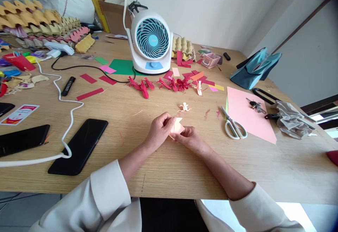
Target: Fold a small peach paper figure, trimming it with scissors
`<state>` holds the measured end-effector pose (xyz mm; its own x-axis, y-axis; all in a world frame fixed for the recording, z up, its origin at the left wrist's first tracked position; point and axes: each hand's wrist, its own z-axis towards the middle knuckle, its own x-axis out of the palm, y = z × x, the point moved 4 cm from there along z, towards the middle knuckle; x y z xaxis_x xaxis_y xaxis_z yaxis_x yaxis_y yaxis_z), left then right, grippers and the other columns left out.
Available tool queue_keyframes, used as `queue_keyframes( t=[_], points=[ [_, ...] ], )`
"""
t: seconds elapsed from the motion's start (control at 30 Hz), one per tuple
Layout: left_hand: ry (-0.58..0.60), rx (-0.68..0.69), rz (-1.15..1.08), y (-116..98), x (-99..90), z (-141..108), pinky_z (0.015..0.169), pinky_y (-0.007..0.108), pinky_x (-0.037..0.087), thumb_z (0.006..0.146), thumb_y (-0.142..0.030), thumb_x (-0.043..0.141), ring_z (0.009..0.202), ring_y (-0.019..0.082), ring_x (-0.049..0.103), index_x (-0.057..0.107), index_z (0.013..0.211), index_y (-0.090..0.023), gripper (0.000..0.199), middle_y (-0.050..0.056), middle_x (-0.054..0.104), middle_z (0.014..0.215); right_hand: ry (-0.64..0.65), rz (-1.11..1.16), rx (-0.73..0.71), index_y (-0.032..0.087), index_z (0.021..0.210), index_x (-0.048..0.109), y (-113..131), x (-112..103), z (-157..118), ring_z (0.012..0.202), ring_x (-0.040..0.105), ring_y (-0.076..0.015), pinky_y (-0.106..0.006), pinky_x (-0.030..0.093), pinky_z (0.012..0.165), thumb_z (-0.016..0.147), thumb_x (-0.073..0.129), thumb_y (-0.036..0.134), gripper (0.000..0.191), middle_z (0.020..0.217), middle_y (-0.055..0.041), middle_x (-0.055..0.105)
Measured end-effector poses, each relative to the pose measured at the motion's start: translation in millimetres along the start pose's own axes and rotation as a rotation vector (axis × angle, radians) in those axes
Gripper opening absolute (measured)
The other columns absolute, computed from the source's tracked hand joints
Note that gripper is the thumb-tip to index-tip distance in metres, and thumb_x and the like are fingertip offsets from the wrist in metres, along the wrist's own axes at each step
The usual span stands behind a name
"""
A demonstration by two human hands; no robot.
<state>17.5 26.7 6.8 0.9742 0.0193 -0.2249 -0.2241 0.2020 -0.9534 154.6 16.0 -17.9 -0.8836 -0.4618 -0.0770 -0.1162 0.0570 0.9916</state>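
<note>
Between my two hands is a small piece of folded pale peach paper (177, 127), with creases and pointed corners showing. My left hand (160, 129) pinches its left side, thumb on top. The fingers of my right hand (192, 139) grip its lower right edge. Just beyond lies a small pale peach folded paper figure (185, 107). Farther back is a row of red folded paper figures (173, 84), with another peach figure (199, 88) at its right end. Scissors (233, 125) with white handles lie to the right.
A white fan (151, 42) stands at the back. Pink paper sheets (248, 114) bear keys (256, 105) at right, near a teal bag (255, 68). On the left are a black phone (79, 147), a white cable (72, 119), a marker (68, 86) and red paper strips (89, 94).
</note>
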Motion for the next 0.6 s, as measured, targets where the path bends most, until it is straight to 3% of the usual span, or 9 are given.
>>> queue_keyframes(
  t=[0.1, 0.3, 0.5, 0.6],
  points=[
    [0.005, -0.015, -0.026, 1.4, 1.1, -0.1, 0.056, 0.023, 0.032, 0.09, -0.037, 0.053, 0.059, 0.01, 0.039, 0.047, 0.067, -0.018, 0.031, -0.005, 0.042, 0.061, -0.022, 0.007, 0.003, 0.016, 0.063, 0.059, -0.1, -1.2, 0.7, 0.056, 0.04, -0.0097, -0.026, 0.031, 0.055, 0.075, 0.072, 0.052, 0.04, 0.058, 0.0018, 0.051],
    [-0.025, 0.012, -0.009, -0.8, -1.9, 1.0, 0.057, 0.023, 0.031, 0.09, -0.031, 0.052, 0.059, 0.01, 0.036, 0.044, 0.064, -0.018, 0.03, -0.005, 0.038, 0.06, -0.184, 0.077, 0.002, 0.017, 0.063, 0.061, 1.4, -7.2, 3.0, 0.055, 0.046, -0.0112, -0.026, 0.036, 0.055, 0.069, 0.074, 0.057, 0.042, 0.059, -0.0004, 0.058],
    [-0.054, 0.057, 0.039, -1.6, -4.6, 0.9, 0.056, 0.023, 0.031, 0.09, -0.032, 0.051, 0.057, 0.01, 0.036, 0.043, 0.065, -0.019, 0.03, -0.006, 0.039, 0.06, -0.107, 0.069, 0.016, 0.016, 0.062, 0.065, -0.6, -5.6, 4.0, 0.054, 0.049, -0.0118, -0.026, 0.038, 0.054, 0.066, 0.075, 0.06, 0.045, 0.059, -0.0027, 0.062],
    [-0.05, 0.036, 0.017, -0.4, -4.4, 1.2, 0.056, 0.023, 0.031, 0.09, -0.035, 0.051, 0.058, 0.01, 0.037, 0.045, 0.065, -0.019, 0.031, -0.005, 0.04, 0.06, -0.13, 0.052, 0.018, 0.016, 0.06, 0.067, -1.5, -6.4, 4.1, 0.053, 0.05, -0.0119, -0.026, 0.039, 0.054, 0.065, 0.075, 0.063, 0.048, 0.058, -0.0036, 0.064]
  ],
)
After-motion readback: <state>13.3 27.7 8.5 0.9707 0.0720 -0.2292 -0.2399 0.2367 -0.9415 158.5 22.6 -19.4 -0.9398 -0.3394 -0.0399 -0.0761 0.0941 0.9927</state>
